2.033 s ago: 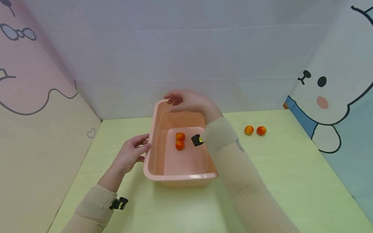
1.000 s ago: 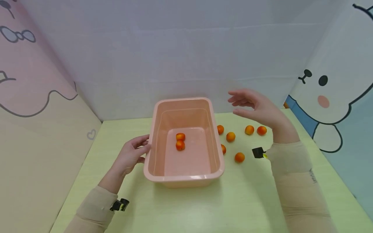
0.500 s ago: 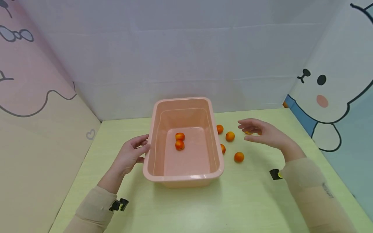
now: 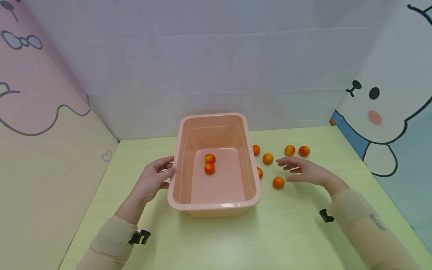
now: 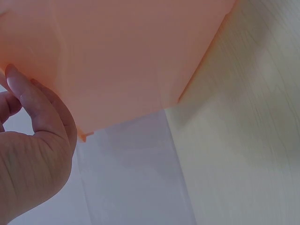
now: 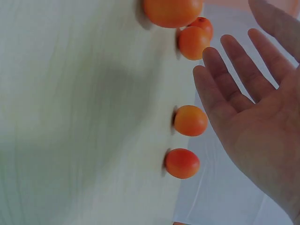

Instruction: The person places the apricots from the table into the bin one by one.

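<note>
A pink plastic basin point(image 4: 217, 193) stands on the table, with two small orange-red tomatoes point(image 4: 209, 168) touching inside it. My left hand point(image 4: 152, 180) holds the basin's left rim between thumb and fingers; the left wrist view shows the thumb against its pink wall point(image 5: 126, 56). Right of the basin lie several loose tomatoes. My right hand point(image 4: 305, 172) hovers among them, fingers spread and relaxed, holding nothing. Nearest to it are a tomato point(image 4: 278, 182) by the thumb and another tomato point(image 4: 268, 158) left of the fingertips. A redder tomato point(image 4: 304, 151) lies behind the hand.
The pale green table point(image 4: 216, 243) meets a white sheet point(image 4: 216, 67) behind the basin. Cartoon-printed panels flank it, a pink and cream one point(image 4: 50, 157) at left and a white and blue one point(image 4: 405, 150) at right. The basin partly hides two tomatoes along its right side.
From above the basin's far rim, my right hand has swung right, then come down and forward among the loose tomatoes, uncovering several of them. My left hand and the basin stay put.
</note>
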The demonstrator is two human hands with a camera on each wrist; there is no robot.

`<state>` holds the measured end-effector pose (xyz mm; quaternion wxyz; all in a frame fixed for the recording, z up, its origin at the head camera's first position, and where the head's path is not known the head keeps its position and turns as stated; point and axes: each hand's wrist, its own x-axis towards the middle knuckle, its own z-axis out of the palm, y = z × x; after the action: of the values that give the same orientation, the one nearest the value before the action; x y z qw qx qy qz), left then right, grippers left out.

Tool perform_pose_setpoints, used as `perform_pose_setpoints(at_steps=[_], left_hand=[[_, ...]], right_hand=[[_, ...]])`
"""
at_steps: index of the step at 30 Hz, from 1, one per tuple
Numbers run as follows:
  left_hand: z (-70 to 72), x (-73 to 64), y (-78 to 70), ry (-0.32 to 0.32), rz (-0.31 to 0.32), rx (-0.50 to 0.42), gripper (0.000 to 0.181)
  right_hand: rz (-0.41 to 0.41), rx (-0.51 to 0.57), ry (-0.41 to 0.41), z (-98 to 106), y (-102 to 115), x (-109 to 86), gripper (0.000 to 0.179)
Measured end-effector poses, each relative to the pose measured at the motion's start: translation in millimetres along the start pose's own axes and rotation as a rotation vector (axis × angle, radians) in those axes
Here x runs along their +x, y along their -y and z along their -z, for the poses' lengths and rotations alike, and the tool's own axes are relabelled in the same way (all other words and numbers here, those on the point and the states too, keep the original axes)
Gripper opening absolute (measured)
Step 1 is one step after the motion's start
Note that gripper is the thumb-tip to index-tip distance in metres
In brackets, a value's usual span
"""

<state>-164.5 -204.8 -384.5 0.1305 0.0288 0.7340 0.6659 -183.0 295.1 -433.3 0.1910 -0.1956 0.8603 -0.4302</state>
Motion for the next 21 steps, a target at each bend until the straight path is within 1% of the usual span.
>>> perform_pose_setpoints(at_steps=[5,11,16,21], left_hand=[[-0.4,-0.1,-0.1,-0.003,0.003,-0.003,0.053],[-0.9,-0.3,-0.7,-0.001,-0.003,-0.007,0.052],[-1.0,0.2,-0.1,-0.002,-0.003,-0.011,0.052],[-0.8,0.4,1.0,0.001,-0.002,-0.014,0.052]], right_hand=[[-0.042,0.010,0.041,-6.6,-11.4,0.8,0.062],[-0.075,0.039,0.063,-12.2,-16.6,1.4,0.063],[-0.082,0.054,0.091,-14.4,-19.9,2.9,0.062],[-0.079,0.059,0.097,-16.2,-27.4,6.6,0.061]])
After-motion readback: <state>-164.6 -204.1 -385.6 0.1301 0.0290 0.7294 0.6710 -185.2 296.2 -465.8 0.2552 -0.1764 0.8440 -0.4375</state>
